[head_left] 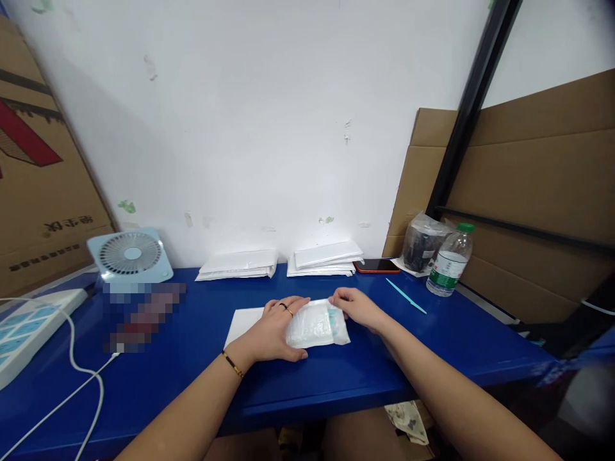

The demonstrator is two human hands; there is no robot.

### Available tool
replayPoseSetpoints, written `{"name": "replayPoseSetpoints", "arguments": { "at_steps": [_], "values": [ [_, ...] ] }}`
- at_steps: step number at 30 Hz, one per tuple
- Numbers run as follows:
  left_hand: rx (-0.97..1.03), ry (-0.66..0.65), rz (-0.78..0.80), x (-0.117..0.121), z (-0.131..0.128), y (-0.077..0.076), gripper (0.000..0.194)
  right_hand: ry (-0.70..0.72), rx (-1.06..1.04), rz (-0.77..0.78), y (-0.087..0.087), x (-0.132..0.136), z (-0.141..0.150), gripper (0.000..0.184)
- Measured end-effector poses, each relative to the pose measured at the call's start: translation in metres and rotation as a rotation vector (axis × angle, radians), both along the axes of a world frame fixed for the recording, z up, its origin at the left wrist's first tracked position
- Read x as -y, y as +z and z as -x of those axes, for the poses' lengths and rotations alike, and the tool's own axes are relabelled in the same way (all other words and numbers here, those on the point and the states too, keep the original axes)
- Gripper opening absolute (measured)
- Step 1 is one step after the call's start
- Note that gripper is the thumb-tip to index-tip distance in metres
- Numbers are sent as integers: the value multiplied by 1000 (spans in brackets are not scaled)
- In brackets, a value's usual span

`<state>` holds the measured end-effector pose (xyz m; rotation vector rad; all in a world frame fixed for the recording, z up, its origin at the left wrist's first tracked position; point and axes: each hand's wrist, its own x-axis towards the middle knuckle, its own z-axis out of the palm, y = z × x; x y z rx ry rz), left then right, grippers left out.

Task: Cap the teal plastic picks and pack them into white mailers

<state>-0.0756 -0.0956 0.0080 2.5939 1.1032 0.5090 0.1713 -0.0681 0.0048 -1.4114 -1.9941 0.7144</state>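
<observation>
A small white padded packet (314,325) with a bit of teal print lies on the blue table (192,371), partly over a flat white envelope (243,322). My left hand (275,330), with a ring and a gold bracelet, grips the packet's left end with curled fingers. My right hand (354,306) pinches the packet's upper right edge. Both hands rest at the table's middle, close to me.
Two stacks of white envelopes (239,263) (325,257) lie by the wall. A phone (377,266), a bagged dark item (423,243), a water bottle (450,260) and a teal stick (406,296) sit right. A small fan (129,254) and power strip (29,326) sit left. Cardboard leans on both sides.
</observation>
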Motion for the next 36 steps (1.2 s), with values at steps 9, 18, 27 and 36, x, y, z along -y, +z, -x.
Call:
{"name": "replayPoseSetpoints", "arguments": {
  "at_steps": [9,18,27,36],
  "values": [
    [242,252,-229,0,8,10,71,-173,173,-458,102,9,-23,32],
    [380,204,-82,-12,-2,32,78,-45,349,-785,157,9,-11,27],
    [725,-178,420,-15,-22,56,60,289,632,-813,217,19,39,27],
    [844,-140,758,-19,-19,26,46,388,374,-518,219,15,53,32]
  ]
}}
